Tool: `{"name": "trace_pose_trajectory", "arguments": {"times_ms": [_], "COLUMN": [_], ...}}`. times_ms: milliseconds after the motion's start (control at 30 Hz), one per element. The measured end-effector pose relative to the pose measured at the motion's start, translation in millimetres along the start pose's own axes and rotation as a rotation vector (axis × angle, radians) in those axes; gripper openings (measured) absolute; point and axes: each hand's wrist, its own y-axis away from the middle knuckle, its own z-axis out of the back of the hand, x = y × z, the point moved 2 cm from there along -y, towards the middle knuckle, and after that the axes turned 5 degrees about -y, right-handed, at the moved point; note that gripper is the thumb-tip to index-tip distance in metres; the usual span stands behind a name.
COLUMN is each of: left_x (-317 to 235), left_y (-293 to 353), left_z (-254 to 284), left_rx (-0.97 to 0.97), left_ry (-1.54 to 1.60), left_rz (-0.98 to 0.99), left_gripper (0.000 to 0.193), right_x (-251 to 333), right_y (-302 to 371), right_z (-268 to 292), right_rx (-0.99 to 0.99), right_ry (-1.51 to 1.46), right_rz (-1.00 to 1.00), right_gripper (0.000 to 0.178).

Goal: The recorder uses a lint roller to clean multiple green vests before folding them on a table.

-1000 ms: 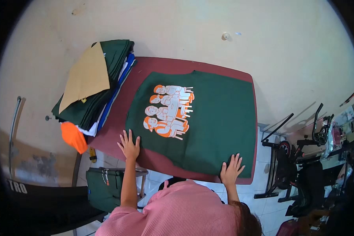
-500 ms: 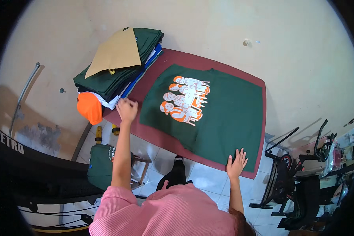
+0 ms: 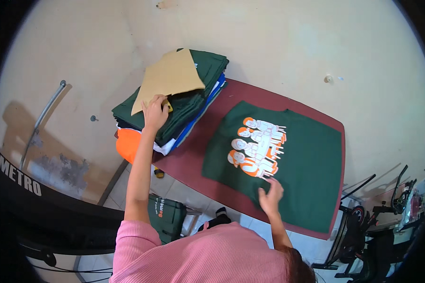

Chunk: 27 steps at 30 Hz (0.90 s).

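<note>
Here the left hand [image 3: 155,112] has its fingers curled over the near edge of a stiff tan cardboard sheet [image 3: 170,78], pinching it where it lies on top of a stack of folded shirts [image 3: 189,101]; whether the thumb is under the sheet is hard to tell. The right hand [image 3: 270,197] lies flat on a dark green T-shirt [image 3: 307,160], fingers loosely spread, fingertips just below its white and orange print [image 3: 257,146]. The cloth looks soft and smooth, spread flat on a maroon table [image 3: 208,162]. The stack beneath the left fingers is mostly green, with blue and white edges showing and a bright orange garment [image 3: 128,144] poking out at the bottom. Beyond the right hand, dark metal stands [image 3: 363,221] crowd the floor, partly cut off. The wall behind is plain cream.
</note>
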Motion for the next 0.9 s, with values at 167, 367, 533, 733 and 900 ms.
{"name": "trace_pose_trajectory", "arguments": {"times_ms": [167,367,533,733,900], "left_x": [20.8,49.9,56.4,49.5,62.6], "left_y": [-38.3,-49.8,-46.7,-39.3,-36.9], "left_z": [20.7,32.9,41.9,42.1,29.3], "left_rx": [-0.065,-0.130,-0.100,-0.044,-0.087], "left_ry": [0.319,0.369,0.470,0.531,0.390], "left_rz": [-0.184,-0.168,-0.072,-0.047,-0.097], "left_gripper": [0.020,0.021,0.025,0.026,0.029], "right_x": [94.9,195.8,249.3,264.4,254.1], "right_y": [-66.3,-152.2,-202.4,-223.7,-210.5], "right_z": [-75.3,-153.4,-226.1,-248.4,-198.9], "right_rx": [0.309,0.491,0.417,0.551,0.449], "right_ry": [-0.266,-0.373,-0.382,-0.019,-0.194], "right_rz": [0.224,0.628,0.635,0.538,0.181], "right_gripper": [0.042,0.036,0.038,0.042,0.046]}}
